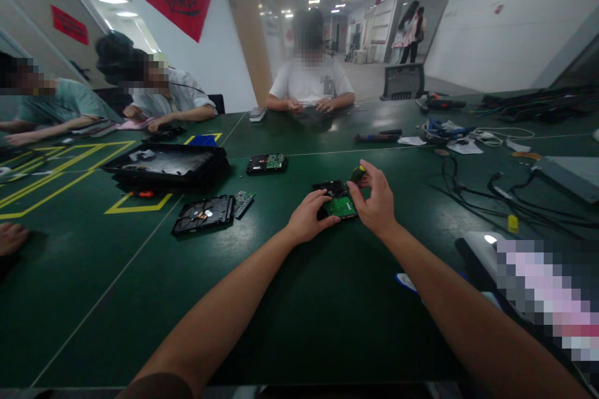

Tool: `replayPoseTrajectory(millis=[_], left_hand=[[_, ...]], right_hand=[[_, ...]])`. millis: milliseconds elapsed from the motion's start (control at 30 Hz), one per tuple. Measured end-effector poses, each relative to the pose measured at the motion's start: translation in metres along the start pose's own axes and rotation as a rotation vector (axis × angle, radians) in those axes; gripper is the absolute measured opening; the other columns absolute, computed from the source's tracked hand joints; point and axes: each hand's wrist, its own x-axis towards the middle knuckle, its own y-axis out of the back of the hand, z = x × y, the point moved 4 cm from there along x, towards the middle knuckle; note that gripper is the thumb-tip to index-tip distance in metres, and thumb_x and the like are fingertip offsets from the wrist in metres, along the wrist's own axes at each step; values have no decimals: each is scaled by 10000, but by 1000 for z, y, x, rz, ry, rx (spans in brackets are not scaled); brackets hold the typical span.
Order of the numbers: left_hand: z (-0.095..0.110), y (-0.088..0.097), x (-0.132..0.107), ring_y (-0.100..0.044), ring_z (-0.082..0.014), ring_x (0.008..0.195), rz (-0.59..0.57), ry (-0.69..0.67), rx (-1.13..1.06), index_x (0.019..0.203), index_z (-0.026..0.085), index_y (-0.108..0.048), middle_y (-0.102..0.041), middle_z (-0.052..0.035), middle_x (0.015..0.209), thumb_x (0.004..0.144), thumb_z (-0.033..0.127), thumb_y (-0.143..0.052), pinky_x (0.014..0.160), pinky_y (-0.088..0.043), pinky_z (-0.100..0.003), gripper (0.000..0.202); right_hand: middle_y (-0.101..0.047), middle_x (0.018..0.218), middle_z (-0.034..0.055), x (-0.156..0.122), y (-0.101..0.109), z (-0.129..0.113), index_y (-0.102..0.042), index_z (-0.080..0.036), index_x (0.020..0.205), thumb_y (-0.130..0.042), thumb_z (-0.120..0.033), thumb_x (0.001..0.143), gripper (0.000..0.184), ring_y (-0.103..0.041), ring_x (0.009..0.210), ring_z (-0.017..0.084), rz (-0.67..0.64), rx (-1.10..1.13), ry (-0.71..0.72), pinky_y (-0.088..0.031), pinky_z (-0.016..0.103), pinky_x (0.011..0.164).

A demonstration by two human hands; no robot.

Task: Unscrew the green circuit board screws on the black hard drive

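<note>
A hard drive with a green circuit board (340, 206) lies on the green table in front of me. My left hand (311, 215) grips its left side, thumb along the near edge and fingers over the top. Above its right side, my right hand (375, 199) pinches a small screwdriver with a yellow-and-dark handle (357, 173); the tip's contact with the drive is too small to make out. To the left sits another hard drive (206, 214), beside a loose circuit board (243, 203). Farther back is a third hard drive (266, 163).
A stack of black trays (166, 165) stands at left. Black cables (477, 193) and a grey metal box (568, 176) lie at right, with pliers and wires (444, 129) behind. A person (309, 84) works across the table; others sit at left. A pixelated screen (552, 299) is near my right forearm.
</note>
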Motion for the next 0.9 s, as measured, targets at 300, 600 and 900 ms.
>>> replayPoseTrajectory(millis=[300, 600, 900], left_hand=[[-1, -1, 0, -457, -307, 1425, 12, -4, -3, 1320, 239, -611, -517, -126, 1497, 819, 490, -773, 1193, -381, -531, 584], [0, -1, 0, -444, -305, 1435, 8, -1, -8, 1325, 232, -611, -510, -128, 1506, 826, 493, -764, 1203, -373, -518, 584], [0, 0, 0, -450, -310, 1430, 4, 9, -9, 1325, 240, -610, -509, -122, 1507, 818, 498, -770, 1196, -378, -529, 591]], right_hand=[[-578, 1356, 133, -1, -2, 4, -402, -283, 1508, -598, -321, 950, 593, -681, 1012, 275, 13, 11, 0, -613, 494, 877], [-604, 1303, 127, 0, -1, 0, -415, -277, 1502, -598, -317, 958, 575, -684, 970, 254, 13, 17, -9, -612, 475, 875], [-600, 1310, 121, 0, 0, -1, -400, -290, 1510, -586, -302, 959, 582, -690, 952, 253, 8, -5, 9, -609, 496, 880]])
